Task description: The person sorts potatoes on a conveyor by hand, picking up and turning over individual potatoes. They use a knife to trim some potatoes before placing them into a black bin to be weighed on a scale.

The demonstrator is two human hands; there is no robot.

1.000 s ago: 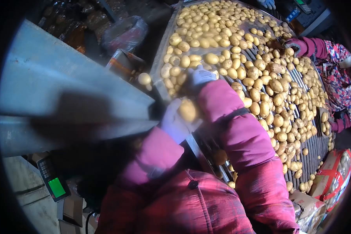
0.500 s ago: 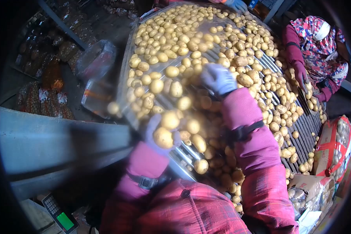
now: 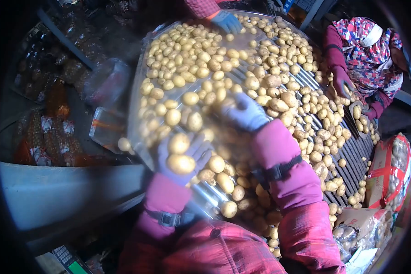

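My left hand, in a lavender knit glove, is turned palm up at the near left of the sorting table. Two yellow potatoes rest in it, one potato by the palm and another just beyond it. My right hand, gloved alike, reaches low over the loose potatoes in the middle of the table. Motion smears its fingertips, and I cannot tell whether they grip a potato. Between my hands, several potatoes lie close to metal rollers.
Opposite, a co-worker's blue-gloved hand touches the potatoes. Another person at right holds a scoop with potatoes. Packed bags stand at right. A grey metal beam runs along the left, above a scale.
My left hand has moved slightly left with its two potatoes, its fingers more spread. My right hand has shifted a little nearer to me. Opposite, the blue-gloved hand has come further over the potatoes.
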